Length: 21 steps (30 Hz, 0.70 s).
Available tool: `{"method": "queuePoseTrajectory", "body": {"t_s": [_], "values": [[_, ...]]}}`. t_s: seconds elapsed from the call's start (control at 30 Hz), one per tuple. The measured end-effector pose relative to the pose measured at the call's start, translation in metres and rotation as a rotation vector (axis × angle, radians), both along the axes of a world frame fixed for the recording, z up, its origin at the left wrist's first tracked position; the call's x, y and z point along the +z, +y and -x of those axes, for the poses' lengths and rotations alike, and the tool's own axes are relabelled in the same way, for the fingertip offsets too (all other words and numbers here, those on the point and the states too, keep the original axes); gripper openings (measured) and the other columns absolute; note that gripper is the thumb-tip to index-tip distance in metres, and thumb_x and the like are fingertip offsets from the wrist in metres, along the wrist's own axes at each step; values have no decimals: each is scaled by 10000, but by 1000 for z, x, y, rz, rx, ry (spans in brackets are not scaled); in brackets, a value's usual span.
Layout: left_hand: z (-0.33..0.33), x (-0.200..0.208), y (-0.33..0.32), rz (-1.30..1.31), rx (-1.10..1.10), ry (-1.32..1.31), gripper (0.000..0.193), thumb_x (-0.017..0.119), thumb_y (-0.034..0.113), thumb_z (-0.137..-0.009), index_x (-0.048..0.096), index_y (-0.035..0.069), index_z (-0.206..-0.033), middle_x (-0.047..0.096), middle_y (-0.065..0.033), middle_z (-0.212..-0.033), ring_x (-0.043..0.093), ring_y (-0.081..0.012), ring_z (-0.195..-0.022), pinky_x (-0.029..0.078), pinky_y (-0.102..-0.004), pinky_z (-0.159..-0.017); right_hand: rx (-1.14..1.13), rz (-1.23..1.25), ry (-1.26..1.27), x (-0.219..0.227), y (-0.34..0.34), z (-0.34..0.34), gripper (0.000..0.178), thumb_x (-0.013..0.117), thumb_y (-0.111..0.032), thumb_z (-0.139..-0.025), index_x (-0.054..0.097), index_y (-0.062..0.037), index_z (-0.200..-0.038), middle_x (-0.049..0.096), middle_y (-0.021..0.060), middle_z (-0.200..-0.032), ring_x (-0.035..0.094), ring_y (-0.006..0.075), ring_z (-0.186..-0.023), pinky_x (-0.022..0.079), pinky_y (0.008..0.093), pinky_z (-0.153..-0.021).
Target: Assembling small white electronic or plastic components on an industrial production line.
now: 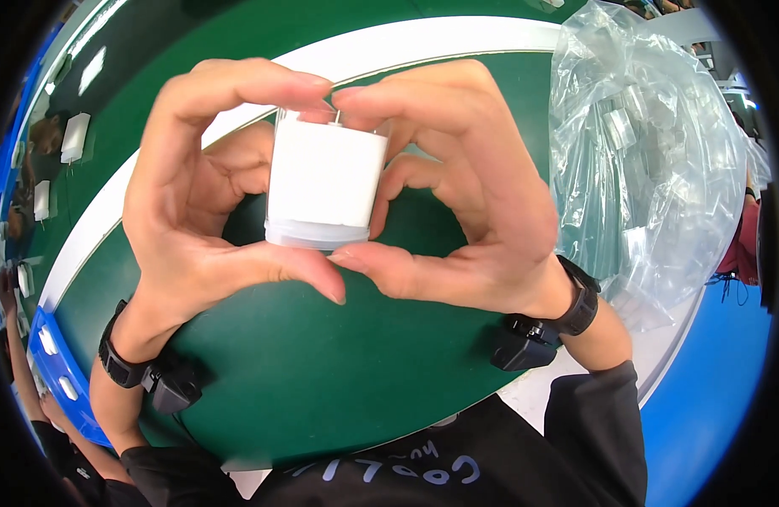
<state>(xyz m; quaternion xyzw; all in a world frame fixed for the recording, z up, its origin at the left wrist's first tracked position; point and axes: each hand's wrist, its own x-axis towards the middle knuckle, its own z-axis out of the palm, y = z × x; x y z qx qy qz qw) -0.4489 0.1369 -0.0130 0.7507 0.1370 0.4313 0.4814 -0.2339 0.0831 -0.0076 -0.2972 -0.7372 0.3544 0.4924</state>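
Gripping a white-and-clear box [326, 176] together, the left hand [177, 190] and right hand [498, 190] hold it up over the green table [330, 363]; pale lettering [436, 475] runs across the black shirt [516, 452].

Factory workshop, green worktable [339, 355], blue parts tray [58, 364]

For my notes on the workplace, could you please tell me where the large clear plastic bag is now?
In the head view, the large clear plastic bag lies at the right side of the green table, just right of the right hand.
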Motion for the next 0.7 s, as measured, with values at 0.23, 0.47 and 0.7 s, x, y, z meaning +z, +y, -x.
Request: {"method": "queuePoseTrajectory", "body": {"t_s": [0.23, 0.47, 0.7], "values": [[6, -2, 3, -10, -63, 45, 645, 920, 211, -645, 507, -6, -1090, 451, -200, -1296, 603, -232, -1103, 569, -340, -852, -73, -30, -24, -4, 0, 3, 723, 841, -30, -691, 518, 62, -1331, 480, 134, -1202, 529, 188, -1017, 609, 285, -763], [8, 6, 5, -3, -114, 151, 464, 882, 74, -711, 480, 43, -941, 451, -211, -1305, 584, -226, -1120, 538, -340, -882, -251, -160, -266, 9, -3, 0, 603, 842, -130, -702, 623, 31, -1241, 546, 99, -1025, 533, 163, -797, 497, 251, -653], [-58, 2, 32, 80, 400, 18, 475, 625, 11, -914, 444, -6, -1353, 444, -141, -1424, 516, -234, -1244, 520, -280, -867, -404, -186, -338, 12, 9, -55, 677, 732, -162, -827, 394, 99, -1352, 400, 219, -1272, 566, 333, -1030, 526, 394, -832]]}}
